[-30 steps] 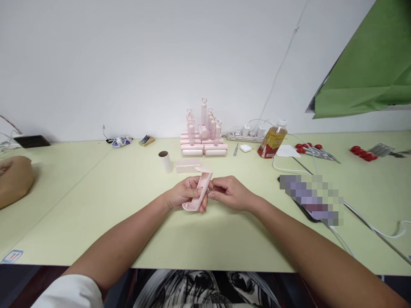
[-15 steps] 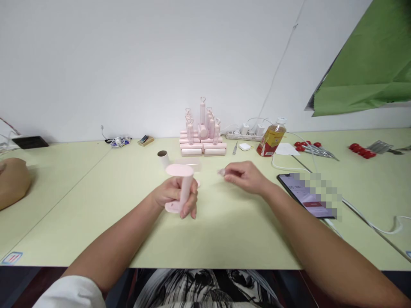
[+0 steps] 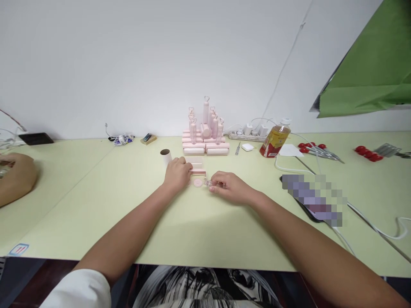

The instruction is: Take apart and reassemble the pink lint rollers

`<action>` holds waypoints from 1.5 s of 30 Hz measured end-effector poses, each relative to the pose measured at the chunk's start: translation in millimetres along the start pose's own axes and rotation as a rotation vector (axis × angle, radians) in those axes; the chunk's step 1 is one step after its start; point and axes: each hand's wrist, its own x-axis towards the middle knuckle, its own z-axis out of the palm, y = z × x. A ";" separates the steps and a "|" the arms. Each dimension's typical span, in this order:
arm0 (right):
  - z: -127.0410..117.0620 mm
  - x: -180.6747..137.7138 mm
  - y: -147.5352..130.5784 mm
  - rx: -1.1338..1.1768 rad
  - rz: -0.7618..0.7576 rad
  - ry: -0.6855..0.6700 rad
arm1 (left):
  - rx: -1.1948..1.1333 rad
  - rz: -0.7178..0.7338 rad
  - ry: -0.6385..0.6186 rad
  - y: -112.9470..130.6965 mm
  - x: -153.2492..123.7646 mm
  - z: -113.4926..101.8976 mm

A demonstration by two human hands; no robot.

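left hand (image 3: 177, 175) clamped onto a pink frame (image 3: 198, 173), right hand (image 3: 231, 187) pinched some tiny clear piece (image 3: 208, 183), drink bottle (image 3: 275, 139) sat kinda near the table's (image 3: 205, 235) back edge

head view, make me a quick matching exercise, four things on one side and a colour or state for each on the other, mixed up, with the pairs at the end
Things:
1. cardboard tube
2. left hand
3. drink bottle
4. right hand

Colours and states:
A. pinching a small clear piece
B. wrapped in red and yellow
C. white outside, brown inside
D. on a pink part

Pairs: 1-C, 2-D, 3-B, 4-A
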 end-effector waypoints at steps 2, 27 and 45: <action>3.1 0.7 0.1 -0.010 -0.008 -0.026 | 0.040 0.006 -0.059 -1.0 1.3 2.0; 12.4 2.9 -2.3 0.034 0.023 -0.057 | -0.190 0.073 -0.356 12.7 -19.2 -11.3; 9.5 1.8 -2.0 0.037 0.101 -0.073 | -0.221 0.039 -0.261 14.5 -11.3 -1.2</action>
